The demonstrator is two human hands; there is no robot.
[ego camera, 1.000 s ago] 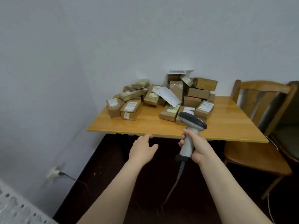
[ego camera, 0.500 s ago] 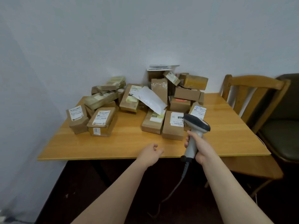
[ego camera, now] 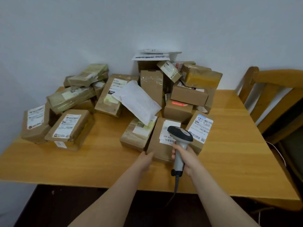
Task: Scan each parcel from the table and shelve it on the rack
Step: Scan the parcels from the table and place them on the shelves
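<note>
Parcels are piled on the table against the wall behind, a chair stands right, scanner above the front box.

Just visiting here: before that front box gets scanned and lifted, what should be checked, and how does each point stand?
1. Firm hold on the scanner: ok, the right hand grips its handle.
2. Label up: ok, the front box shows its label, partly behind the scanner.
3. Hold on the box: not ok, the left hand only touches its near corner.
4. Box free of the white mailer: cannot tell.
5. Free cable: ok, it hangs over the table edge.
</note>
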